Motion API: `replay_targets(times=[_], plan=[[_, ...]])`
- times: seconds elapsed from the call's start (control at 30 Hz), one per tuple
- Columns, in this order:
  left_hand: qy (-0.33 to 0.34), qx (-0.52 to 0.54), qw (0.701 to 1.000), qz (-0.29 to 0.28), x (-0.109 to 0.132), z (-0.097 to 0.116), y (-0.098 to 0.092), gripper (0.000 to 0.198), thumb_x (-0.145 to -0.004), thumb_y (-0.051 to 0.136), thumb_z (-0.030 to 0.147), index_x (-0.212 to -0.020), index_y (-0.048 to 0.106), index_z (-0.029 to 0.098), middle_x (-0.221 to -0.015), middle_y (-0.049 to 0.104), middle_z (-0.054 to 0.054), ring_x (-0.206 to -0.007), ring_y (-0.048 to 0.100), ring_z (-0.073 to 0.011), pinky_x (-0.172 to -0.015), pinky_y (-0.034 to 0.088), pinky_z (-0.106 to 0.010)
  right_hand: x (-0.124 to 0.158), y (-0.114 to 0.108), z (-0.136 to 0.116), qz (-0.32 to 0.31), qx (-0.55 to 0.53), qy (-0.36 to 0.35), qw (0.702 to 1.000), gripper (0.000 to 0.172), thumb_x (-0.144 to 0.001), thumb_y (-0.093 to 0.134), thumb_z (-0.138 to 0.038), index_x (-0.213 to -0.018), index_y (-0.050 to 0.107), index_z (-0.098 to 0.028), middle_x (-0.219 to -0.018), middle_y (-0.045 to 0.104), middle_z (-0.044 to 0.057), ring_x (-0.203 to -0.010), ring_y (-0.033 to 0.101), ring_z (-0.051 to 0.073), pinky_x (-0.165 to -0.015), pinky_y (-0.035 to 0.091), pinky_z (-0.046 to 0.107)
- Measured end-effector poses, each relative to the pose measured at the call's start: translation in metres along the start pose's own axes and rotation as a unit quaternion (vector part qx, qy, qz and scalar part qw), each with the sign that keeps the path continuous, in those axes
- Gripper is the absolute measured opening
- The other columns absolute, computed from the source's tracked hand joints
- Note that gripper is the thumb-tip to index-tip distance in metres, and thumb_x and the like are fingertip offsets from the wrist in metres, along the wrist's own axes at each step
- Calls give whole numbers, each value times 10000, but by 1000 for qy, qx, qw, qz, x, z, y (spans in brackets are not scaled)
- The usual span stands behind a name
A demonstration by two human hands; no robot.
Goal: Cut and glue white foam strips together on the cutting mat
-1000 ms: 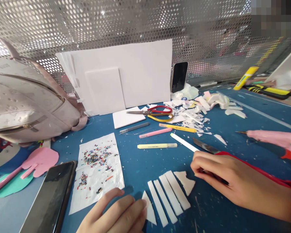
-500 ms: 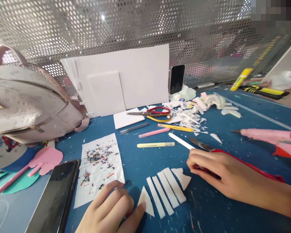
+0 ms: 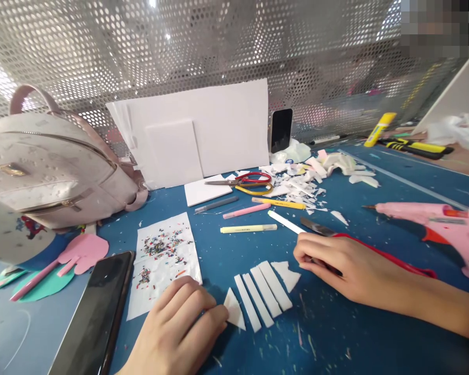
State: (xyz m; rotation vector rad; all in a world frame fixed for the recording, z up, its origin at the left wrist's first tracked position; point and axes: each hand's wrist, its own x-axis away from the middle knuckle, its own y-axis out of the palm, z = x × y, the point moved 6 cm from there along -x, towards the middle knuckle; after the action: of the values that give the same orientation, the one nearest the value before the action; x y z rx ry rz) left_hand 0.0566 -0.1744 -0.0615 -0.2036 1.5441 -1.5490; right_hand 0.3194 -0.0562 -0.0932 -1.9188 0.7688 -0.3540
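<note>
Left hand (image 3: 180, 328) advanced, curled fingers empty and now touching one triangular scrap (image 3: 233, 311); right hand (image 3: 336, 265) clamped on one red knife (image 3: 375, 253); four white strips (image 3: 266, 292) between them; bare blue table (image 3: 328, 338) toward near edge.

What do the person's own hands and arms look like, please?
Both are bare: no gloves, rings, watch or bracelet show on the left hand or the right hand, and the right forearm is uncovered, with no sleeve in view.

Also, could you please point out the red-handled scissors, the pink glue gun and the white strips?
red-handled scissors (image 3: 237, 180), head view, near the pivot.
pink glue gun (image 3: 418, 213), head view, on its barrel.
white strips (image 3: 266, 292), head view, on a middle strip.
</note>
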Motion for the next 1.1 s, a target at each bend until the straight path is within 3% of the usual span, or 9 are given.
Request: replay_targets(times=[0.17,0.37,0.63,1.1], plan=[[-28,65,997,26,0,-9,-1,187,-974,558,34,-1074,602,185,-906,637,-32,-828,551,-151,-759,482,-283,-2,-4,-6,8,-3,-3,1000,161,-1062,454,-297,-919,513,-249,-870,603,8,-684,517,149,-643,381,315],[-62,105,991,46,-5,-14,-5,166,-963,595,41,-953,582,206,-857,636,0,-776,582,-126,-714,497,-236,-3,-7,-10,23,-9,-8,1000,150,-1044,485,-281,-907,536,-248,-855,621,10,-668,528,150,-635,386,316],[-73,108,989,67,-5,-13,-7,153,-943,675,105,-868,612,222,-754,598,27,-723,585,-121,-646,487,-220,-3,-6,-10,14,0,2,1000,185,-1064,449,-314,-908,525,-250,-870,613,7,-681,517,153,-641,376,323],[-104,89,987,84,-3,-16,-7,226,-944,728,237,-842,527,217,-751,595,46,-686,592,-101,-627,492,-200,-4,-7,-11,29,0,-10,1000,176,-1056,467,-295,-905,544,-248,-860,632,11,-673,538,153,-633,391,318]])
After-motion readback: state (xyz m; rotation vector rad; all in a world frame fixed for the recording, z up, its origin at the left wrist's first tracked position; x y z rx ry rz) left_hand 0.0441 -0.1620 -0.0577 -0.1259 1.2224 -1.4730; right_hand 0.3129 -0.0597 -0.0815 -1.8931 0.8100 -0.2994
